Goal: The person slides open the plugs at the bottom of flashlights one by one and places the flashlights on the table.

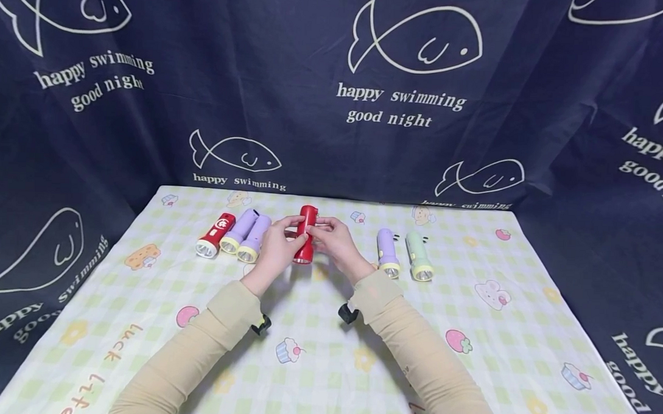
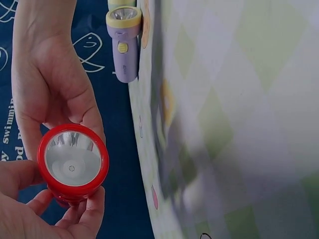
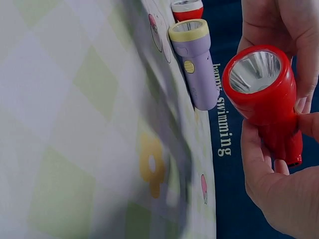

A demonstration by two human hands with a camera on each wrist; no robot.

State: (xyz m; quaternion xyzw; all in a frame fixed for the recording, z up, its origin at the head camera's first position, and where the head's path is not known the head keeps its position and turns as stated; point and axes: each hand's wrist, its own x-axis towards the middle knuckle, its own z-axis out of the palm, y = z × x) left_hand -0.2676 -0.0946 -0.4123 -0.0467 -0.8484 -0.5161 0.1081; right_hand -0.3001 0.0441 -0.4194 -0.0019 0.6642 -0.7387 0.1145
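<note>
Dark navy fabric (image 1: pixel 292 90) hangs behind the counter (image 1: pixel 515 366) and at both sides, printed with white fish outlines and the words "happy swimming good night". A white-and-green checked cloth (image 1: pixel 308 395) with cupcake, strawberry and flower motifs covers the counter. Shadows on it are soft-edged.

Place: a curtained-off nook, homelike in furnishing; whether within a home or a studio cannot be told. Walls: dark navy fabric (image 1: pixel 312 145), hanging in folds at back and both sides, printed with white fish outlines (image 1: pixel 425 41) and "happy swimming good night". Furniture: counter (image 1: pixel 522 384), under a pale green-and-white checked cloth (image 1: pixel 502 335) patterned with cupcakes (image 1: pixel 289 350), strawberries (image 1: pixel 457 341), flowers (image 1: pixel 364 359), and the words "luck" and "life". Contents: small flashlights (image 1: pixel 386 248), ordinary household goods.
</note>
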